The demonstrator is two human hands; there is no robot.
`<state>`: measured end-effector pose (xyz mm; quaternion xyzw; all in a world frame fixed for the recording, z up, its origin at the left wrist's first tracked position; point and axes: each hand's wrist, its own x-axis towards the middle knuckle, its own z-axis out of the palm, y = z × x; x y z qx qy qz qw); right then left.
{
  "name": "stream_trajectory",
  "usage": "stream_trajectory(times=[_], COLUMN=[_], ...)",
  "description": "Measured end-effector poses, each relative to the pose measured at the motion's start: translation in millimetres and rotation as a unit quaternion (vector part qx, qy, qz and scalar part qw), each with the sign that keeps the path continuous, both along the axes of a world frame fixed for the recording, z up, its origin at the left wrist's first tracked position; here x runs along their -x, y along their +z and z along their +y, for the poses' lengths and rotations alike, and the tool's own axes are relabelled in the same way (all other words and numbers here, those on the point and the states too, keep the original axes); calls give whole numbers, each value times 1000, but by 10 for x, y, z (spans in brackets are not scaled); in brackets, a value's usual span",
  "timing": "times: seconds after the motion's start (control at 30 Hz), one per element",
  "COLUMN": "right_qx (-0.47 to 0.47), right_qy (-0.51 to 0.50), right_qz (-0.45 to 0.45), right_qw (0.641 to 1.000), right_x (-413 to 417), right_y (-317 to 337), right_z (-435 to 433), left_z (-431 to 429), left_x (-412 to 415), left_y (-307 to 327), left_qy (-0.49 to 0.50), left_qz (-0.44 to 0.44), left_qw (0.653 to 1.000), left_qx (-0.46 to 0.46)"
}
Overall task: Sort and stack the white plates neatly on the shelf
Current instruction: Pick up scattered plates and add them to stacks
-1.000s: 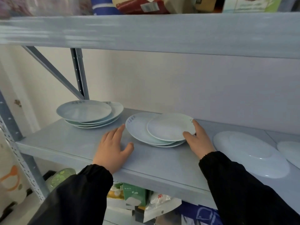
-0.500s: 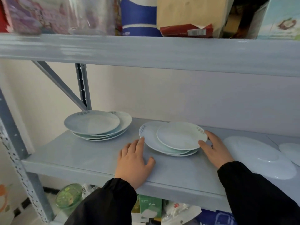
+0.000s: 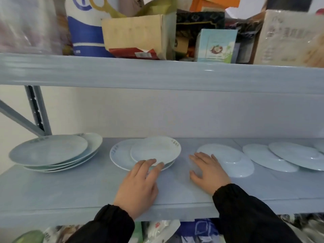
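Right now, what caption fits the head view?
Left hand touches the middle plate pile; right hand lies flat on the shelf beside a lone plate.

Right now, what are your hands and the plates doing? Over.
Left hand touching small top plate. Right hand flat on shelf, beside lone plate. Nothing in the way.

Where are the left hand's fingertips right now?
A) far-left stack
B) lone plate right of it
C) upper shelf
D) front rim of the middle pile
D: the left hand lays its fingertips on the near rim of the small top plate of the middle pile.
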<state>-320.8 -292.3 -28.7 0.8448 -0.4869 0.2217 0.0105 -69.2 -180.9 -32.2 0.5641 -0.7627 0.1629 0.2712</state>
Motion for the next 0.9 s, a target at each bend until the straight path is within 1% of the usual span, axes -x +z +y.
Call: stream_trajectory(times=[0.17,0.33,0.43,0.57,0.67,0.77,0.9], right_qx=[13,6,3,-14,-35,-48,-56], right_qy=[-41,-84,-106,-120,-113,-77,-47], right_qz=[5,18,22,-9,-29,-32,-33], right_qw=[999,996,994,993,993,995,997], right_x=[561,1144,1509,1951,2097,2104,2121], right_y=[-33,23,49,53,35,25,-8], right_z=[-42,-148,-227,-330,-375,-412,-443], left_z=[-301,-592,-760,-970,-1158,-1343,-1424], left_x=[590,1045,1301,1697,1974,2203,2348], left_y=[31,-52,-37,-19,-30,-50,-107], left_qy=[-43,-32,-21,-21,-15,-7,19], left_qz=[-2,-39,-44,-45,-41,-24,-14], left_qw=[998,994,990,987,986,985,974], left_qx=[-44,-99,-133,-150,-163,-168,-226])
